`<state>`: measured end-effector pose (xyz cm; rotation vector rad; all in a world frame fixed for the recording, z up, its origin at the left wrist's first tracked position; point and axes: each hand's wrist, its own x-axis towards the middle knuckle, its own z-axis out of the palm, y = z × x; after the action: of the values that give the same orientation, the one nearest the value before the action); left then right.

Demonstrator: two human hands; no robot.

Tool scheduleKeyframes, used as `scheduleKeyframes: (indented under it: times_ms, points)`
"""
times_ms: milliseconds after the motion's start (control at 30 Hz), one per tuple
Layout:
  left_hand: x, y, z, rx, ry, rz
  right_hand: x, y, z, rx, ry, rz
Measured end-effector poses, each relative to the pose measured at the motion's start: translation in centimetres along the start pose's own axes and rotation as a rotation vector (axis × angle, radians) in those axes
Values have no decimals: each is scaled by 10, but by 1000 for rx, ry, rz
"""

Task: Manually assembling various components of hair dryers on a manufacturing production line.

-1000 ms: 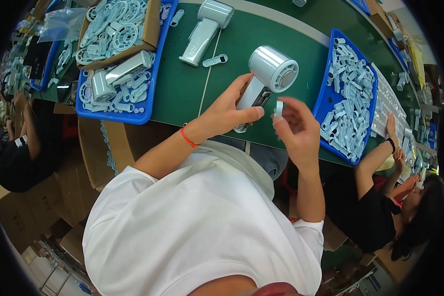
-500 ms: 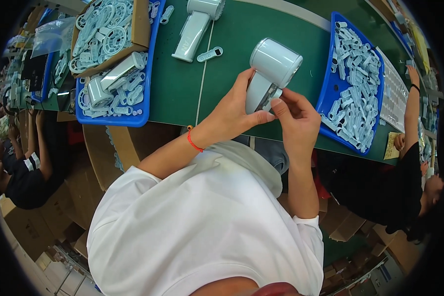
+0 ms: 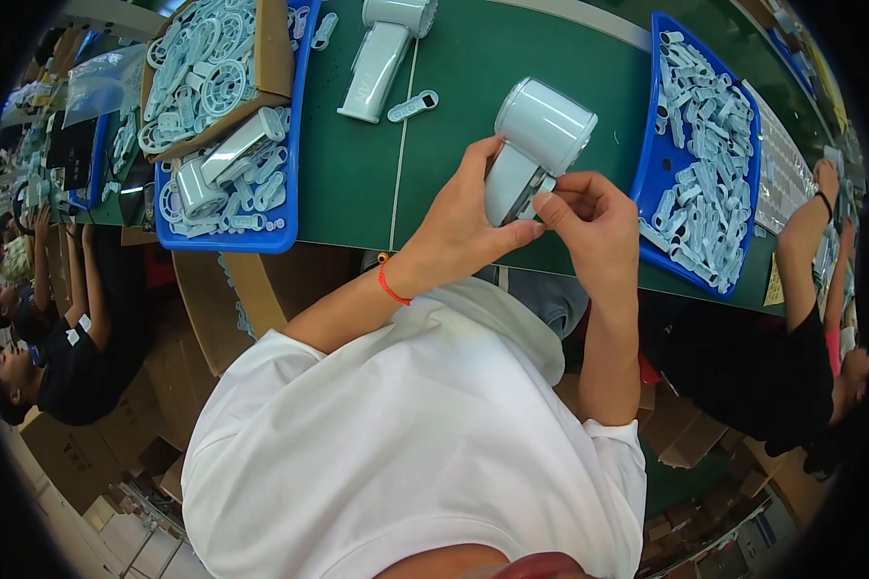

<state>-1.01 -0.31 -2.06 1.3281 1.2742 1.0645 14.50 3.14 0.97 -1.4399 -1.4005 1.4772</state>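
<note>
Over the green table I hold a glossy pale handheld device (image 3: 545, 125), shaped like a hair dryer with a drum-shaped head. My left hand (image 3: 462, 214) is wrapped round its handle, thumb across the lower end. At the open slot in the handle's right side, my right hand (image 3: 594, 217) is closed in a pinch; whatever lies between its fingertips is too hidden to name. A second such device (image 3: 378, 68) lies at the far left of my hands. Beside it rests a small pale elongated cover (image 3: 413, 106) with a dark window.
To the left, a blue tray (image 3: 285, 236) carries a cardboard box (image 3: 275, 53) of pale rings and strips. Another blue tray (image 3: 658, 159) at the right holds many small pale parts. Co-workers sit on both sides, one person's arm (image 3: 803, 232) reaching over the bench at far right.
The view has shifted slightly. Both hands stay on the device in nearly the same grip, my right fingers still at the slot. The co-worker's arm at the right has moved.
</note>
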Motion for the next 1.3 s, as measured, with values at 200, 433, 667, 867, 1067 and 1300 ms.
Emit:
scheduleKeyframes:
  times_ms: [200, 433, 667, 867, 1067, 1300]
  points:
    - [1, -2, 3, 57, -10, 57, 1, 1, 0, 28, 17, 26]
    - [3, 12, -3, -214, -214, -177, -2, 21, 8, 477, -65, -58]
    - [7, 2, 2, -143, -178, -70, 3, 34, 4, 678, -204, 17]
    - [7, -1, 5, 287, -37, 455, 4, 17, 20, 378, -57, -238]
    - [0, -20, -32, 347, -17, 262, 24, 33, 14, 61, 104, -602]
    - [-7, -12, -24, 337, 11, 385, 33, 21, 18, -111, 175, -985]
